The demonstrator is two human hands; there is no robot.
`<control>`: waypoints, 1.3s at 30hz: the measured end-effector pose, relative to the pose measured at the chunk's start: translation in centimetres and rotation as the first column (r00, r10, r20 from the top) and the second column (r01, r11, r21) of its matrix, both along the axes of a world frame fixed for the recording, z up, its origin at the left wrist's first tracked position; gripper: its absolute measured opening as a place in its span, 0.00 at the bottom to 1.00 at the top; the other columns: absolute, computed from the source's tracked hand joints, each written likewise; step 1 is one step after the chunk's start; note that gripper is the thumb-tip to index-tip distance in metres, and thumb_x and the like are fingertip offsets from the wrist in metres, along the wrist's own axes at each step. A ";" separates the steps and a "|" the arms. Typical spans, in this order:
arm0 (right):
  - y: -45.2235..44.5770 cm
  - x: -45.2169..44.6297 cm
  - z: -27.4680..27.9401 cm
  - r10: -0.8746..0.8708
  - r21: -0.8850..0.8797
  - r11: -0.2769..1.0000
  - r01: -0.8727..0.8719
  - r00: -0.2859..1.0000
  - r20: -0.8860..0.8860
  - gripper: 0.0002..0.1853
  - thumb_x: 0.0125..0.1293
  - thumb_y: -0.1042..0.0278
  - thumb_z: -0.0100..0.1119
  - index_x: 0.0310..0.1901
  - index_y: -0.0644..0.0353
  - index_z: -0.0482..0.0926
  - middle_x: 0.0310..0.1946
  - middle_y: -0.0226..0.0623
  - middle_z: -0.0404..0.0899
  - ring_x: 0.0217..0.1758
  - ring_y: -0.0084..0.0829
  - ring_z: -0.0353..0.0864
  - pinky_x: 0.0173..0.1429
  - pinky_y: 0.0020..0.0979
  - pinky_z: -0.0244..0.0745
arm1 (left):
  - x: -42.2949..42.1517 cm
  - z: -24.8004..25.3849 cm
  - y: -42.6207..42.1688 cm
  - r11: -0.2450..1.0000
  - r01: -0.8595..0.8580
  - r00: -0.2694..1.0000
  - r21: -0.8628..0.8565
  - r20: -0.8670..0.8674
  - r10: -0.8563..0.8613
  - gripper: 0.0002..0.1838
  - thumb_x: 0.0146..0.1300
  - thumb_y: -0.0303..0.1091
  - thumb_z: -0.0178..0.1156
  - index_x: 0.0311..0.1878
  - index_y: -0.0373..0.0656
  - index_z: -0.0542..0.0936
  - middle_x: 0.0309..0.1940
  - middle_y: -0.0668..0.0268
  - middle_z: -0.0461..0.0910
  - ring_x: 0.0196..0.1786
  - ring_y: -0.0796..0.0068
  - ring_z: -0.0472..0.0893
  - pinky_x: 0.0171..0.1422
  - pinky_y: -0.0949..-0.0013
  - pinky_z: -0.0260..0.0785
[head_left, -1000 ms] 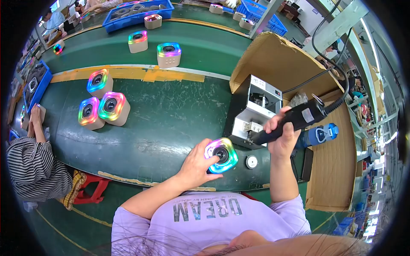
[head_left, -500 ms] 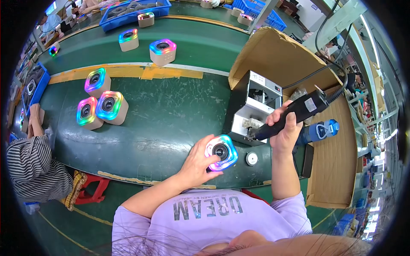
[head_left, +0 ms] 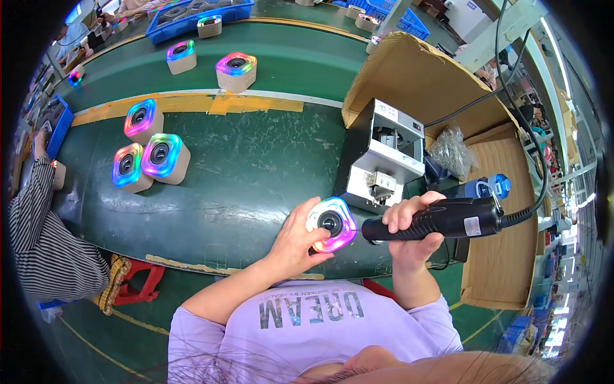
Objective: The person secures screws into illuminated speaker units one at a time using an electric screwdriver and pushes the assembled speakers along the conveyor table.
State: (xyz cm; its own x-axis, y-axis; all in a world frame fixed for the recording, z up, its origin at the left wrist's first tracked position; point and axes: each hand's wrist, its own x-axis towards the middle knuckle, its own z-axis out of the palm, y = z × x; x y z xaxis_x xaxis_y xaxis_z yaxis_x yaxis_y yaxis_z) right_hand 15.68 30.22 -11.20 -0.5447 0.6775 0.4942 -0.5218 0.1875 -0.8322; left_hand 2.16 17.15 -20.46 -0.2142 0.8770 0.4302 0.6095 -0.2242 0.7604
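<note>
My left hand [head_left: 294,238] is closed around a square speaker [head_left: 344,214] with a glowing coloured rim and a black round driver, thumb across its face. It rests at the front of the green table. My right hand [head_left: 409,224] grips a black electric screwdriver [head_left: 451,219], held nearly level. Its thin bit points left and reaches the speaker's right edge; I cannot tell whether it touches. Just behind stands a black and silver screw feeder [head_left: 400,171]. A small round white piece is mostly hidden under the screwdriver.
Three lit speakers [head_left: 167,157] stand grouped on the left. More speakers [head_left: 236,73] sit on the green belt beyond, near a blue crate [head_left: 198,14]. A cardboard screen [head_left: 409,77] surrounds the feeder, with a blue bottle [head_left: 476,187] beside it. A co-worker's striped sleeve [head_left: 35,192] is at far left.
My right hand has brought the screwdriver from the feeder down and toward me, its bit now at the speaker. The left hand keeps its hold. Speakers on the belt have shifted slightly left.
</note>
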 end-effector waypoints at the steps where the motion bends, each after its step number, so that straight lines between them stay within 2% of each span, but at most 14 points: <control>1: 0.0 -0.1 -0.1 0.012 0.007 1.000 -0.012 1.000 0.008 0.33 0.54 0.34 0.54 0.49 0.54 0.62 0.21 0.28 0.64 0.22 0.23 0.66 0.31 0.28 0.67 | 0.0 0.0 0.0 1.000 -0.001 1.000 -0.001 0.000 0.001 0.20 0.34 0.33 0.74 0.33 0.43 0.78 0.61 0.45 0.55 0.59 0.42 0.62 0.59 0.53 0.60; 5: 2.6 0.5 1.3 -0.066 0.033 0.997 0.068 0.995 -0.076 0.32 0.55 0.38 0.56 0.51 0.53 0.62 0.24 0.28 0.67 0.24 0.23 0.67 0.33 0.27 0.65 | 0.1 -0.1 0.1 1.000 -0.009 1.000 0.009 0.002 0.009 0.20 0.34 0.34 0.74 0.34 0.43 0.77 0.60 0.45 0.55 0.59 0.43 0.62 0.59 0.52 0.61; 8: 4.4 0.2 2.2 -0.127 0.006 0.992 0.127 0.992 -0.024 0.31 0.58 0.42 0.55 0.54 0.56 0.60 0.25 0.29 0.67 0.27 0.23 0.67 0.38 0.28 0.64 | 0.7 -0.2 0.2 0.999 -0.043 0.999 0.017 -0.005 0.043 0.21 0.33 0.34 0.74 0.34 0.43 0.78 0.60 0.45 0.56 0.59 0.42 0.63 0.58 0.52 0.61; 11: 5.1 -0.9 2.1 -0.164 0.023 0.986 0.164 0.986 0.015 0.29 0.59 0.45 0.55 0.52 0.59 0.62 0.24 0.31 0.68 0.26 0.26 0.69 0.37 0.31 0.67 | 0.8 -0.1 0.3 0.998 -0.062 0.998 0.022 -0.009 0.062 0.21 0.33 0.35 0.74 0.34 0.43 0.78 0.59 0.45 0.56 0.59 0.42 0.63 0.57 0.52 0.62; 18: 5.0 -1.1 1.1 -0.146 -0.011 0.989 0.145 0.989 -0.034 0.28 0.58 0.45 0.57 0.49 0.60 0.63 0.22 0.32 0.68 0.25 0.26 0.69 0.36 0.31 0.68 | 0.7 -0.1 0.2 0.998 -0.064 0.998 0.011 -0.014 0.064 0.20 0.34 0.35 0.74 0.33 0.44 0.78 0.59 0.44 0.57 0.58 0.42 0.63 0.57 0.52 0.62; 21: 5.0 -0.8 0.5 -0.166 0.022 0.986 0.165 0.986 0.021 0.29 0.57 0.45 0.58 0.49 0.60 0.63 0.22 0.31 0.67 0.25 0.25 0.69 0.35 0.30 0.68 | 0.7 -0.1 0.3 0.998 -0.066 0.997 0.012 -0.027 0.066 0.20 0.34 0.35 0.74 0.33 0.44 0.77 0.59 0.45 0.56 0.58 0.42 0.63 0.56 0.52 0.62; 23: 4.9 -0.1 0.5 -0.028 -0.058 0.998 0.035 0.994 0.109 0.28 0.58 0.46 0.57 0.48 0.60 0.63 0.22 0.31 0.67 0.24 0.25 0.69 0.34 0.29 0.67 | 0.7 -0.1 0.3 0.998 -0.063 0.998 0.015 -0.023 0.064 0.20 0.34 0.35 0.74 0.34 0.44 0.77 0.59 0.45 0.56 0.58 0.42 0.63 0.56 0.52 0.62; 25: 4.9 0.2 0.8 -0.011 -0.076 0.997 0.019 0.994 0.113 0.27 0.59 0.46 0.56 0.49 0.60 0.63 0.23 0.31 0.67 0.24 0.25 0.68 0.33 0.29 0.67 | 0.7 -0.1 0.3 0.998 -0.062 0.998 0.014 -0.017 0.062 0.21 0.34 0.35 0.74 0.34 0.44 0.77 0.59 0.45 0.56 0.58 0.42 0.63 0.56 0.52 0.62; 31: 5.7 -0.4 1.5 -0.117 0.047 0.992 0.119 0.992 -0.048 0.27 0.59 0.45 0.55 0.49 0.58 0.63 0.25 0.31 0.68 0.27 0.25 0.69 0.37 0.30 0.67 | 0.8 0.0 0.2 0.998 -0.068 0.997 0.015 -0.028 0.068 0.21 0.33 0.35 0.74 0.34 0.44 0.77 0.59 0.45 0.57 0.58 0.43 0.63 0.56 0.52 0.62; 33: 5.8 -1.0 1.2 -0.094 0.032 0.995 0.096 0.994 -0.055 0.26 0.58 0.47 0.58 0.48 0.57 0.64 0.25 0.32 0.68 0.27 0.26 0.69 0.37 0.30 0.67 | 0.9 0.1 0.2 0.998 -0.065 0.998 0.004 0.011 0.065 0.21 0.33 0.34 0.73 0.35 0.45 0.78 0.58 0.46 0.58 0.58 0.44 0.63 0.59 0.52 0.59; 37: 5.8 -1.3 0.2 -0.079 -0.023 0.997 0.079 0.996 0.031 0.26 0.55 0.50 0.63 0.45 0.59 0.64 0.23 0.33 0.69 0.25 0.27 0.69 0.35 0.30 0.68 | 0.9 0.0 0.2 0.998 -0.068 0.998 -0.001 0.015 0.068 0.20 0.33 0.35 0.73 0.34 0.45 0.78 0.58 0.46 0.58 0.58 0.44 0.63 0.59 0.52 0.59; 39: 5.8 -1.1 -0.2 -0.026 -0.060 0.998 0.035 0.990 0.139 0.27 0.54 0.50 0.63 0.45 0.60 0.64 0.22 0.33 0.69 0.23 0.27 0.69 0.32 0.30 0.68 | 0.8 0.0 0.2 0.998 -0.070 0.997 0.005 -0.023 0.070 0.21 0.33 0.35 0.74 0.34 0.44 0.77 0.59 0.45 0.57 0.58 0.43 0.63 0.57 0.53 0.62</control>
State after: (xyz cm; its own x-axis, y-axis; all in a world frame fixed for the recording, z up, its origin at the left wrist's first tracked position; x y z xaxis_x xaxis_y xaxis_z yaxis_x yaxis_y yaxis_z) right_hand 14.56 36.05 -11.37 -0.5830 0.7223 0.3721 -0.3963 0.1469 -0.9063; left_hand 2.98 17.37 -20.48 -0.2651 0.8585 0.4390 0.6412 -0.1831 0.7452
